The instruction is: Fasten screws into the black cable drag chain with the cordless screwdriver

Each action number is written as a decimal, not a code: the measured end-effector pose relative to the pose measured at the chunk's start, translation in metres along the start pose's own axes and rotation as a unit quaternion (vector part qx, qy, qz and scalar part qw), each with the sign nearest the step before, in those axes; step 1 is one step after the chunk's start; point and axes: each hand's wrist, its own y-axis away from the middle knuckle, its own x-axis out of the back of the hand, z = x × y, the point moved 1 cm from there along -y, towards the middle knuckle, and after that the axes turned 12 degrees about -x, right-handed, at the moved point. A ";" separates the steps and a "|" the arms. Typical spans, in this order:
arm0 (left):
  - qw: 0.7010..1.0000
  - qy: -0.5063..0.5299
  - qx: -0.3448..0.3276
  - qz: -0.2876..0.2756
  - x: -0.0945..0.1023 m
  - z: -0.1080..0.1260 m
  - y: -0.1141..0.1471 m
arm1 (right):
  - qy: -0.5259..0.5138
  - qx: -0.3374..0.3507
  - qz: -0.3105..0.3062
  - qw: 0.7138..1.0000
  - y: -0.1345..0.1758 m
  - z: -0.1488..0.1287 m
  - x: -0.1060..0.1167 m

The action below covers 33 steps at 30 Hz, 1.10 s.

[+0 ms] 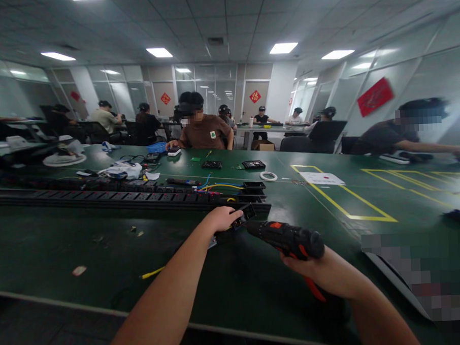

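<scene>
My right hand (pixel 314 268) is closed round the grip of a black and orange cordless drill (pixel 284 236), which points left. The drill's front end is at a small black plastic housing (pixel 247 213); whether the bit touches it I cannot tell. My left hand (pixel 223 218) grips that housing from the left and holds it tilted above the green table. Just behind lies a long black power strip (pixel 155 200) with a row of sockets. Blue, yellow and red wires (pixel 219 187) run out near its right end. Below my left forearm a yellow cable end (pixel 152 273) shows.
A white tape roll (pixel 268 176) and two black parts (pixel 212 164) lie farther back. Yellow tape lines (pixel 353 208) and a white paper sheet (pixel 322 178) are on the right. A co-worker in brown (pixel 205 130) sits opposite; another person (pixel 399 127) leans in at right.
</scene>
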 end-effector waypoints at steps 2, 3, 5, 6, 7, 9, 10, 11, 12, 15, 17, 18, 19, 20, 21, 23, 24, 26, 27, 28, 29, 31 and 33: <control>1.000 0.005 0.003 -0.001 0.000 0.001 0.000 | -0.004 -0.002 -0.002 1.000 0.000 0.001 0.000; 1.000 0.007 0.004 -0.002 0.001 0.001 0.000 | -0.007 -0.003 -0.002 1.000 0.000 0.001 0.000; 1.000 0.009 0.005 -0.002 0.001 0.002 0.001 | -0.007 -0.002 -0.002 1.000 0.001 0.000 -0.001; 1.000 0.009 0.005 -0.002 0.001 0.002 0.001 | -0.003 -0.001 0.000 1.000 0.002 0.000 -0.001; 1.000 0.009 0.006 -0.002 0.001 0.002 0.001 | 0.001 -0.004 0.001 1.000 0.002 -0.001 -0.001; 1.000 0.008 0.004 0.000 0.001 0.002 0.001 | -0.004 0.005 0.002 1.000 0.002 -0.002 0.000; 1.000 0.008 0.004 0.000 0.001 0.001 0.001 | -0.008 0.006 -0.003 1.000 0.001 -0.002 0.000; 1.000 0.008 0.003 0.001 0.001 0.001 0.000 | -0.011 0.007 -0.010 1.000 0.001 -0.002 0.000; 1.000 0.008 0.002 0.001 0.001 0.000 0.000 | -0.015 0.007 -0.014 1.000 0.000 -0.001 0.000; 1.000 0.012 0.000 0.001 -0.001 -0.002 0.000 | -0.025 0.005 -0.022 0.999 -0.001 0.000 0.002; 1.000 0.013 -0.001 0.005 -0.002 -0.004 -0.001 | -0.031 0.001 -0.032 0.999 -0.002 -0.001 0.004; 1.000 0.013 -0.001 0.005 -0.003 -0.004 -0.001 | -0.038 0.003 -0.034 0.999 -0.002 -0.001 0.005; 1.000 0.015 -0.001 0.005 -0.003 -0.004 -0.001 | -0.042 0.004 -0.039 0.998 -0.003 -0.002 0.006; 1.000 0.015 0.001 0.005 -0.003 -0.004 -0.002 | -0.046 0.004 -0.045 0.998 -0.003 -0.002 0.008; 1.000 0.016 0.002 0.005 -0.004 -0.004 -0.002 | -0.049 0.003 -0.053 0.997 -0.004 -0.002 0.010; 1.000 0.017 0.005 0.006 -0.003 -0.003 -0.001 | -0.058 -0.003 -0.073 0.996 -0.006 -0.002 0.013; 1.000 0.018 0.006 0.006 -0.003 -0.003 -0.001 | -0.063 -0.005 -0.093 0.994 -0.007 -0.001 0.015; 1.000 0.018 0.005 0.004 -0.002 -0.002 -0.001 | -0.073 0.001 -0.122 0.990 -0.010 0.000 0.017; 1.000 0.018 0.005 0.002 -0.002 -0.002 -0.001 | -0.076 0.004 -0.139 0.987 -0.011 0.000 0.018; 1.000 0.017 0.005 0.001 -0.002 -0.002 0.000 | -0.077 0.006 -0.153 0.985 -0.012 0.000 0.018; 1.000 0.016 0.005 -0.001 -0.001 -0.002 0.000 | -0.078 0.006 -0.172 0.982 -0.013 0.000 0.018; 1.000 0.013 0.006 0.000 -0.001 -0.001 0.000 | -0.081 0.000 -0.207 0.975 -0.015 -0.001 0.017; 1.000 0.012 0.005 -0.001 0.000 0.001 0.001 | -0.081 -0.016 -0.225 0.971 -0.016 -0.001 0.017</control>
